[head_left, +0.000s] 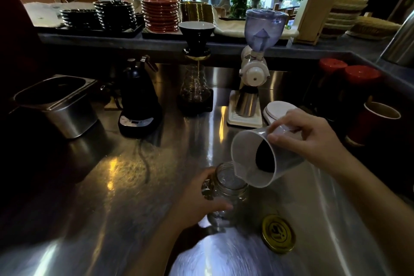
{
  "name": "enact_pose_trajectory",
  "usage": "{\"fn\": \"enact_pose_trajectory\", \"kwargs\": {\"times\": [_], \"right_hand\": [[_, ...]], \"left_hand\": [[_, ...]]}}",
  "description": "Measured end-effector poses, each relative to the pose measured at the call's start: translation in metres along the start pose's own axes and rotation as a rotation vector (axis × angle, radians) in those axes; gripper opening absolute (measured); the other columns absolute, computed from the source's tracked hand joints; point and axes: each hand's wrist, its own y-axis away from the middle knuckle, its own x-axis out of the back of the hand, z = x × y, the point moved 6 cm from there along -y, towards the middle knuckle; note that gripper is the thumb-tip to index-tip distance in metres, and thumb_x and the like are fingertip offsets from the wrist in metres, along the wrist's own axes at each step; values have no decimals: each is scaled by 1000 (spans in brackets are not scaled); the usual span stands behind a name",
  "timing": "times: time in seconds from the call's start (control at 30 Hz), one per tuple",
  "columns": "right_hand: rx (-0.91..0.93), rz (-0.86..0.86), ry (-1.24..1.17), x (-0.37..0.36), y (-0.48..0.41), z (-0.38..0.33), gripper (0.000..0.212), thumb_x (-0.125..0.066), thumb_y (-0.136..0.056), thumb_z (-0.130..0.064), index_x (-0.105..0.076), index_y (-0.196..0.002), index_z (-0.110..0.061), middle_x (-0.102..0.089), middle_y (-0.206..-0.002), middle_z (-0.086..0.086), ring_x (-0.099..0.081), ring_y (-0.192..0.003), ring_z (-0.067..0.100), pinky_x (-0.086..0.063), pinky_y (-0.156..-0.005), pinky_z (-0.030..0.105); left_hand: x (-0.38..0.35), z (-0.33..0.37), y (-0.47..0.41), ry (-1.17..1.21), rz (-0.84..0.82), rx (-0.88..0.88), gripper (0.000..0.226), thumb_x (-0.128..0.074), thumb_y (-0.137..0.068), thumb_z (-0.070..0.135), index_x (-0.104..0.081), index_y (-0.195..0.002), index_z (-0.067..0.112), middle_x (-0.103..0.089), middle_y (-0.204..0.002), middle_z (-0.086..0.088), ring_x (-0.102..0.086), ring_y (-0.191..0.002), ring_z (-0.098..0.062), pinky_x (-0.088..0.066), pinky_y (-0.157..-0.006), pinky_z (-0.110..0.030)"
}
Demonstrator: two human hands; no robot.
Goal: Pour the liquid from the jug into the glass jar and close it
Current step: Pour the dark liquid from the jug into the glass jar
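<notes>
The steel desk [139,186] spreads under me, shiny and streaked with reflections. Toward its back stand a steel tub [60,105] on my left, a black kettle [140,101] on its base, a glass coffee server [195,91] under a dark dripper [196,33], and a white grinder [254,74] with a clear hopper. Red paper cups [371,123] sit at the far right.

My right hand [313,139] is wrapped shut around the back of the jug [264,154], a translucent plastic one tipped steeply forward to my left. Dark liquid [265,159] pools low inside it, and the spout hangs right over the mouth of the glass jar [228,195]; I cannot tell whether any liquid is running out.

My left hand [197,204] is curled around the jar's left side, fingers closed on the glass, holding it upright on the desk. The jar looks clear inside.

The gold lid [278,233] lies flat on the desk just to the right of the jar, apart from it, nearer to me.
</notes>
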Motion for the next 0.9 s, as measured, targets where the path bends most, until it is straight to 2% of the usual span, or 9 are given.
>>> {"fn": "enact_pose_trajectory", "kwargs": {"times": [0.07,0.17,0.27,0.33,0.4,0.53,0.67,0.77,0.9], "right_hand": [[47,-35,35,-2,-6,-7,18,-67,-70,-34,-68,-81,-20,-56,-77,-7,-49,-78,4,-37,-70,17],[99,-90,115,-8,-13,-16,20,-66,-70,-33,-67,-82,-18,-52,-76,-10,-46,-76,2,-34,-65,8],[132,-131,172,-12,-17,-23,27,-69,-74,-40,-67,-83,-15,-51,-79,-6,-45,-77,5,-37,-66,15],[158,-153,198,-14,-19,-27,33,-68,-73,-42,-69,-84,-11,-52,-77,0,-46,-77,13,-40,-68,26],[197,-182,230,-17,-20,-32,34,-70,-74,-43,-69,-83,-11,-53,-74,1,-47,-75,18,-41,-67,32],[269,-242,299,-23,-21,-38,39,-56,-72,-51,-68,-82,-15,-51,-71,-4,-45,-72,10,-36,-67,23],[312,-276,359,-27,-25,-42,41,-54,-73,-53,-68,-81,-15,-48,-72,-10,-41,-73,2,-25,-72,11],[333,-283,350,-28,-27,-45,38,-55,-73,-52,-68,-82,-17,-46,-73,-16,-40,-73,-1,-24,-73,9],[356,-294,370,-31,-28,-47,39,-55,-73,-52,-68,-84,-17,-48,-74,-11,-41,-75,0,-25,-73,15]], "left_hand": [[0,1,-1,-14,-3,-4,71,-88,-63,14,-49,-115,44,-61,-120,11,-59,-106,0,-47,-78,-8],[0,1,-1,-19,-8,-9,71,-89,-63,18,-49,-115,45,-60,-123,11,-57,-109,-1,-46,-79,-7],[0,1,0,-18,-8,-2,71,-89,-62,23,-50,-117,44,-61,-122,11,-58,-110,-4,-47,-85,-15],[0,1,0,-3,-8,-2,74,-88,-59,28,-51,-122,39,-62,-123,9,-59,-112,-8,-50,-92,-28],[0,0,0,-3,-7,11,78,-87,-57,33,-51,-126,35,-62,-125,7,-58,-114,-11,-49,-96,-36],[-1,-2,1,-28,-13,34,78,-87,-60,33,-48,-128,37,-59,-127,8,-56,-116,-12,-48,-96,-33],[-1,-2,2,-35,-14,49,77,-87,-62,31,-48,-129,36,-58,-130,7,-55,-118,-14,-47,-99,-39],[0,-2,2,-40,-10,66,79,-87,-62,31,-47,-129,36,-57,-132,5,-54,-119,-16,-47,-100,-41],[0,-3,3,-52,-10,70,78,-87,-64,30,-46,-130,37,-56,-132,7,-53,-120,-15,-46,-99,-37]]}}
